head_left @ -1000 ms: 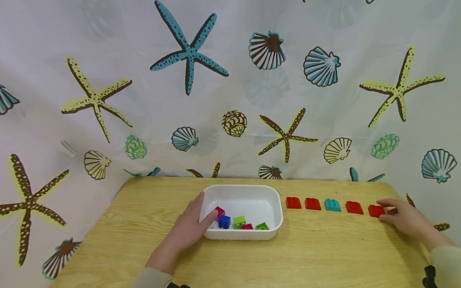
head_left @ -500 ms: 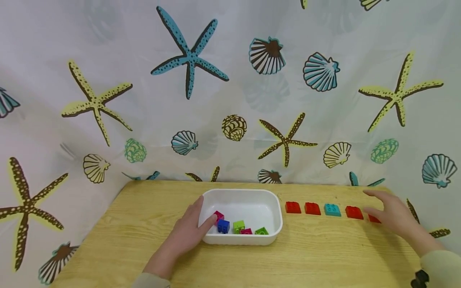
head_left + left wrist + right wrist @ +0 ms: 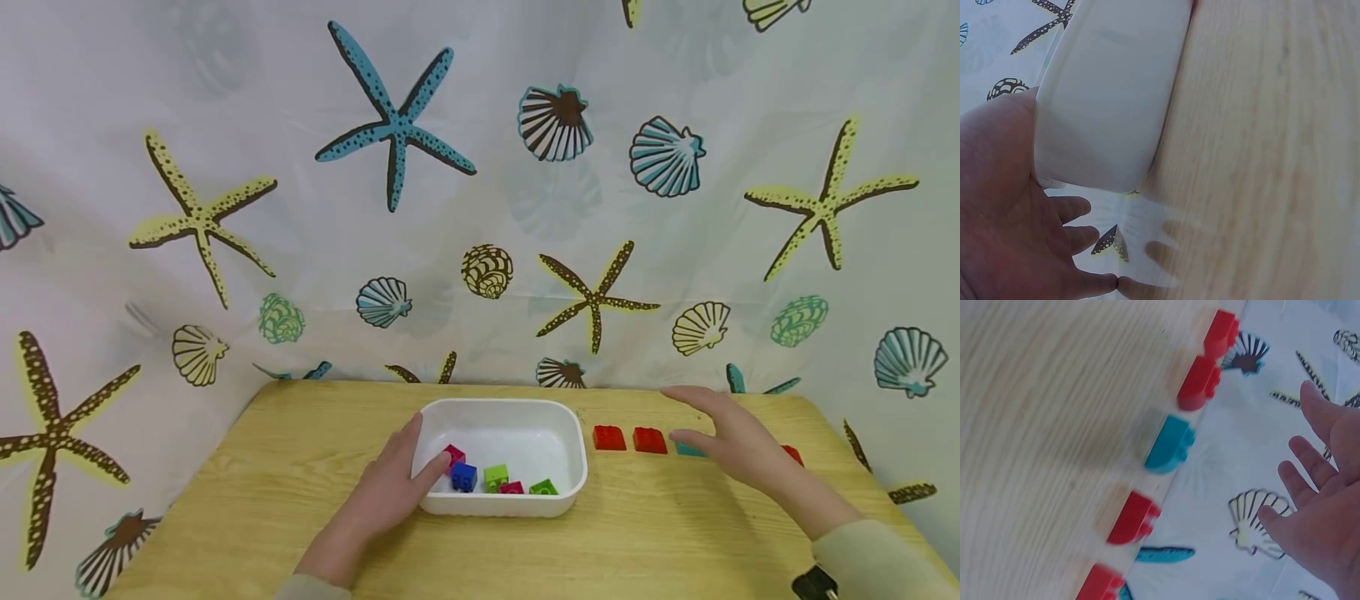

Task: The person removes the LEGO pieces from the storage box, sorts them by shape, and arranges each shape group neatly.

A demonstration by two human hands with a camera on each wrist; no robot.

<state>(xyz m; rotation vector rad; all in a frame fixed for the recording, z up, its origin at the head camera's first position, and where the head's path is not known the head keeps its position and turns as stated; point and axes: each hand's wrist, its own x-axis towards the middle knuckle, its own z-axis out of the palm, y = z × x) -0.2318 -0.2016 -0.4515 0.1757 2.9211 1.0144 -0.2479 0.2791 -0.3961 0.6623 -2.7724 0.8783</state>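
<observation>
My left hand grips the left end of a white plastic container, thumb over the rim and the other fingers outside. Inside lie several toy building bricks, among them a blue brick, a lime brick and a magenta brick. To the right runs a row of red bricks with one teal brick in the middle. Above this row hovers my right hand, fingers spread and holding nothing. From the head camera, it covers one red brick and part of the teal one.
Everything stands on a light wooden table. A white curtain printed with starfish and shells hangs along the back and sides.
My right hand has let go of the rightmost red brick, lifted, and moved left over the row. The left hand stays on the container. The head view has tilted up slightly.
</observation>
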